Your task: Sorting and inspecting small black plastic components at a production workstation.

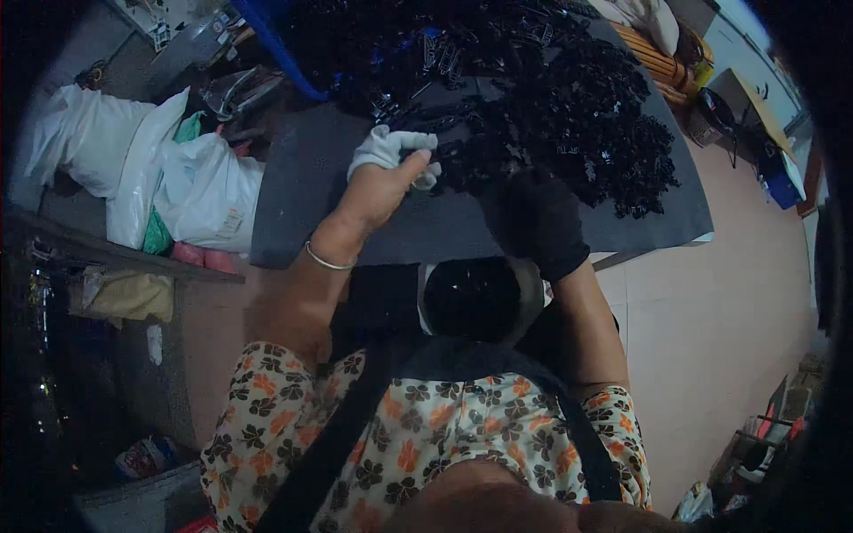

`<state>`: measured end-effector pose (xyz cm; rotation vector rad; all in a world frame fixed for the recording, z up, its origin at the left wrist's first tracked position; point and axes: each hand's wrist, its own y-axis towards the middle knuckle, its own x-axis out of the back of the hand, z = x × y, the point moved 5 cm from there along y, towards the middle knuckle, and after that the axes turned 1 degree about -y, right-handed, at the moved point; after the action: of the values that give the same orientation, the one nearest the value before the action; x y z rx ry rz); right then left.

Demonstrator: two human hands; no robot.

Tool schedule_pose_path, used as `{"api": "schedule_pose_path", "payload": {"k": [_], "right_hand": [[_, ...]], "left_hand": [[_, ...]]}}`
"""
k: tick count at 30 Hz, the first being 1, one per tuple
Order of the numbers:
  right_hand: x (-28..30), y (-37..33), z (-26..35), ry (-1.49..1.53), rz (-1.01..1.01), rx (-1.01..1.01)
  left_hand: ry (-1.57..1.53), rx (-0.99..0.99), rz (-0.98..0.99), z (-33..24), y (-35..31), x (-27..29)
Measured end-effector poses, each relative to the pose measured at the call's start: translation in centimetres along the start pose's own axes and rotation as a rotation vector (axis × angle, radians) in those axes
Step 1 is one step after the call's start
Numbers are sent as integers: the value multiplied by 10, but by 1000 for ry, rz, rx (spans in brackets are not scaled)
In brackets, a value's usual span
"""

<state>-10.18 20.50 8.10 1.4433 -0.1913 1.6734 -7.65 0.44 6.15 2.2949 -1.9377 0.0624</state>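
A large heap of small black plastic parts (613, 133) covers the far and right side of a dark grey table (302, 186). At the heap's near left edge is my left hand (391, 164), its fingers in a white glove and its thumb bare. Thumb and fingers are closed toward each other; anything between them is too small to make out. My right hand (538, 222), in a black glove, is at the near edge of the heap. Its fingers blend into the dark parts, so their pose is hidden.
Below the table's near edge stands a round container (471, 298) with a dark inside. White plastic sacks (209, 191) sit on a shelf at the left. A blue tray edge (289, 58) borders the heap. Orange-brown rods (653, 58) lie beyond the table at the far right.
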Motion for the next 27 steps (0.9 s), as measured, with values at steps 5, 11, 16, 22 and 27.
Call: {"api": "schedule_pose_path", "payload": {"k": [5, 11, 16, 22, 27], "right_hand": [[-4, -6, -7, 247, -121, 68], [10, -7, -2, 178, -217, 98], [14, -20, 15, 281, -296, 358], [15, -26, 29, 351, -383, 557], [10, -26, 31, 245, -265, 583]], "left_hand": [[-181, -33, 61, -4, -15, -18], [-52, 14, 70, -15, -29, -31], [-101, 103, 204, -24, -43, -48], [85, 50, 236, -36, -49, -48], [122, 41, 248, -39, -51, -46]]}}
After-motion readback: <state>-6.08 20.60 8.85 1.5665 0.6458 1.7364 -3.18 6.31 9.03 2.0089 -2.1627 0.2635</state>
